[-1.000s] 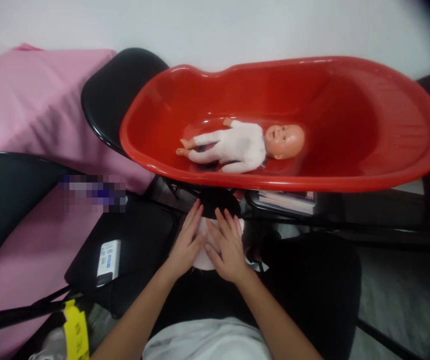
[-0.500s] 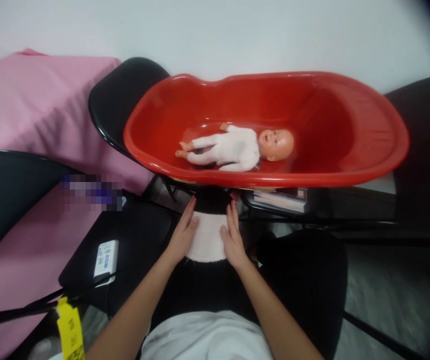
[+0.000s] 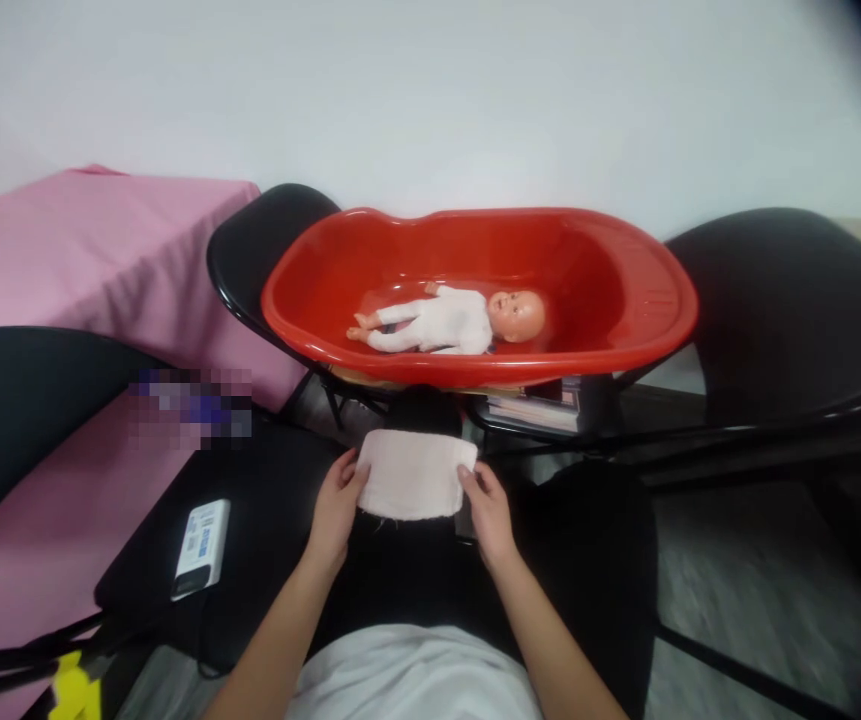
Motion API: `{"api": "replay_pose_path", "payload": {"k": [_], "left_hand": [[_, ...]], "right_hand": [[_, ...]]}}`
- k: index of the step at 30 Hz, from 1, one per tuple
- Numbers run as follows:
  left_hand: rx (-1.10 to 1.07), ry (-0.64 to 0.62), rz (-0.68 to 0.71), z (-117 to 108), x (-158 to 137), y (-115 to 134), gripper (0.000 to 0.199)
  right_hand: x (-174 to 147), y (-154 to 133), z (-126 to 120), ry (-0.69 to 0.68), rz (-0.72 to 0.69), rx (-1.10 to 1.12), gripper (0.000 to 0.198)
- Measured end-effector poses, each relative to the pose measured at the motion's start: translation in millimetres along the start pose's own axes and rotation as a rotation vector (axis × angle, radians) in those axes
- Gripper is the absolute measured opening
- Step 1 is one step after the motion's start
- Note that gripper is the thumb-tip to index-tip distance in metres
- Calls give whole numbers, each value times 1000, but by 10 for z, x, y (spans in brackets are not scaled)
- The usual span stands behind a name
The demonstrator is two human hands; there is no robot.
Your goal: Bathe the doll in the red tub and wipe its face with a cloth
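Along the top of the frame runs the white wall [image 3: 490,110], with the pink-draped table [image 3: 167,220] at upper left. The red tub [image 3: 475,372] takes the centre, its near rim just beyond the cloth [image 3: 419,475]; bare floor [image 3: 737,590] opens at lower right. A black chair [image 3: 272,520] stands lower left. The doll [image 3: 451,322] lies face up in the tub, as before. Half a second ago the hands flanked the cloth; now, lower centre, the left hand [image 3: 334,515] and right hand [image 3: 491,510] each grip one end.

Plain pinkish-white cloth [image 3: 416,476], red tub [image 3: 475,243]
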State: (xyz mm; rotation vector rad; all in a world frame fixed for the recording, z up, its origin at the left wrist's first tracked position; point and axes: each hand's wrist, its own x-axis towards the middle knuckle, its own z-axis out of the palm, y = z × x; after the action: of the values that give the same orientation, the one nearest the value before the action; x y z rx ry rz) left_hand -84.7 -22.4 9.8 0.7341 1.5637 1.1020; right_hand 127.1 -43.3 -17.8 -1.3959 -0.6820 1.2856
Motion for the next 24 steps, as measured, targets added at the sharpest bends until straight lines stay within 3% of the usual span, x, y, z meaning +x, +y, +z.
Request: {"api": "replay_pose_path", "payload": {"k": [3,6,10,13,18,24], "left_hand": [[-200,40,-93,-76,-31,22,52],[-312,35,-84,-115,-48,195,46],[-238,-95,-177,-127,-109,517,47],[-118,-184,-228,-92,-191,690,49],[-18,-132,-61,100,-336,820,47],[250,-148,143,459,-384,859,38]], "right_hand": [[-10,-27,-70,-95,167,308,30],[21,23,-101,-152,284,496,36],[64,120,-137,-188,404,632,42],[87,151,-169,-269,413,698,38],[94,100,-206,-357,393,804,34],[80,-4,-204,-326,494,885,34]]}}
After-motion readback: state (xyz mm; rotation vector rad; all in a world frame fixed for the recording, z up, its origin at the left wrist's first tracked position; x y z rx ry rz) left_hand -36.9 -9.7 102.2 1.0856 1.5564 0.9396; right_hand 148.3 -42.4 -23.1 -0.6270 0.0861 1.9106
